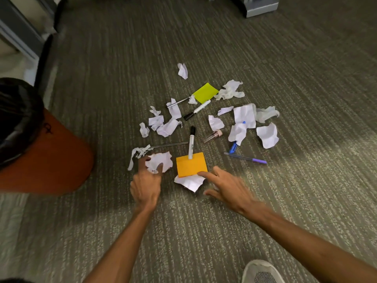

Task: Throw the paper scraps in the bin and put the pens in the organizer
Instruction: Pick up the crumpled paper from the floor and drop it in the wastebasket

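Several crumpled white paper scraps lie scattered on the carpet among pens. My left hand pinches a crumpled white scrap between thumb and fingers, just right of the orange bin with its black liner. My right hand is spread open, its index fingertip at the lower right corner of an orange sticky pad, above a flat white scrap. A black-capped white marker rests its end on the pad. Another marker, a purple pen and a blue pen lie farther off. No organizer is visible.
A yellow-green sticky pad lies at the far side of the pile, with a thin silver pen and a clear pink-capped tube nearer. My shoe is at the bottom right. Furniture bases stand at the top left and top right.
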Tool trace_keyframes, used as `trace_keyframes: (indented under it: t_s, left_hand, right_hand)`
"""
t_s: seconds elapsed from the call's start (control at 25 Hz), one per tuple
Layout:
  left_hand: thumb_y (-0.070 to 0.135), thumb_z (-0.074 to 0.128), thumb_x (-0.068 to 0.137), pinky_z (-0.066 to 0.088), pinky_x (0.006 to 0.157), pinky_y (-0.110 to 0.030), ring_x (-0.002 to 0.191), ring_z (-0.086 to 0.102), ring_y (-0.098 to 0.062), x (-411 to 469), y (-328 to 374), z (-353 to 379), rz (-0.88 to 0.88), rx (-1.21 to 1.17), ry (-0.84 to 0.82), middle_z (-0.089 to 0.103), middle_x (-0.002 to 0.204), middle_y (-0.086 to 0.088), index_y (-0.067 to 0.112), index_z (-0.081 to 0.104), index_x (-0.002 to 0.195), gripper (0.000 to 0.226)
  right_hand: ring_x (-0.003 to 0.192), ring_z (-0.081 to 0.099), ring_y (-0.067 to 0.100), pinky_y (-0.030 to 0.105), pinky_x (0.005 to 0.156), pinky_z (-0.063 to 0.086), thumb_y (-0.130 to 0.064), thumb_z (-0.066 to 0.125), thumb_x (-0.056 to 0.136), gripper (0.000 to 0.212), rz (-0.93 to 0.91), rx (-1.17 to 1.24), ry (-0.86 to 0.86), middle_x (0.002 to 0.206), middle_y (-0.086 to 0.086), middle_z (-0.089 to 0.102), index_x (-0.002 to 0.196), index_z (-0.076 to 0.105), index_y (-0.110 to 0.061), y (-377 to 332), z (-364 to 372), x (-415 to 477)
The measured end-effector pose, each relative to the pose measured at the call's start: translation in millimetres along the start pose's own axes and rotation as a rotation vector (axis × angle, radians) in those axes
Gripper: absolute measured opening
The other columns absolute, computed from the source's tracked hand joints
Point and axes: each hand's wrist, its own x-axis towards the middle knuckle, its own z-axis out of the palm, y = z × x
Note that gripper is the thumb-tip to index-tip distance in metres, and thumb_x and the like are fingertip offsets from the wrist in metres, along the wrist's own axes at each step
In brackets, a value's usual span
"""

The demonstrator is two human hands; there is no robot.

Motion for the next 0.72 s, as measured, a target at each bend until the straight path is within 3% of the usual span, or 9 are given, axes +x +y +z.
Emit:
trace_keyframes:
  t_s: [0.2, 0.36, 0.44, 0.6, 0.72]
  left_hand:
    - [0.062, 0.061, 0.083, 0.054, 0.084, -0.049, 0.105, 0.065, -0.044, 10.0, -22.9, 0.5, 0.010, 0.031, -0.078, 0.067, 0.121, -0.017, 0.035, 0.041, 0.134, 0.060]
    - [0.060, 0.062, 0.082, 0.051, 0.094, -0.043, 0.120, 0.060, -0.031, 23.0, -16.3, 10.4, 0.112, 0.052, -0.160, 0.061, 0.136, -0.003, 0.038, 0.041, 0.140, 0.065]
    - [0.055, 0.064, 0.082, 0.050, 0.093, -0.039, 0.117, 0.061, -0.027, 27.8, -16.0, 16.3, 0.132, 0.036, -0.178, 0.064, 0.130, 0.000, 0.035, 0.052, 0.132, 0.056]
    - [0.045, 0.068, 0.085, 0.053, 0.079, -0.040, 0.101, 0.062, -0.027, 26.7, -14.9, 22.1, 0.213, 0.041, -0.145, 0.064, 0.114, 0.000, 0.023, 0.059, 0.109, 0.035]
    - [0.041, 0.065, 0.090, 0.051, 0.072, -0.043, 0.092, 0.059, -0.030, 26.2, -12.8, 22.4, 0.288, 0.013, -0.158, 0.058, 0.105, -0.004, 0.016, 0.056, 0.099, 0.028]
  right_hand:
    - [0.088, 0.054, 0.016, 0.033, 0.051, 0.051, -0.047, 0.061, 0.089, 0.051, -0.077, -0.115, -0.020, 0.110, 0.001, 0.050, 0.134, 0.040, -0.036, -7.1, 6.1, 10.9]
    - [0.083, 0.054, 0.013, 0.024, 0.047, 0.039, -0.046, 0.047, 0.097, 0.028, -0.100, -0.157, 0.038, 0.108, -0.001, 0.049, 0.119, 0.055, -0.031, -6.8, 8.4, 15.8]
    - [0.081, 0.053, 0.011, 0.020, 0.048, 0.033, -0.043, 0.046, 0.098, 0.023, -0.089, -0.119, 0.086, 0.108, -0.002, 0.049, 0.111, 0.058, -0.028, -8.4, 10.1, 17.8]
    - [0.077, 0.049, 0.008, 0.024, 0.051, 0.041, -0.038, 0.046, 0.100, 0.017, -0.041, 0.024, 0.164, 0.109, -0.005, 0.049, 0.103, 0.056, -0.025, -13.3, 10.1, 24.1]
    - [0.065, 0.046, 0.005, 0.021, 0.052, 0.036, -0.032, 0.047, 0.101, 0.012, 0.107, 0.246, 0.240, 0.087, -0.008, 0.054, 0.093, 0.050, -0.023, -11.1, 7.2, 25.9]
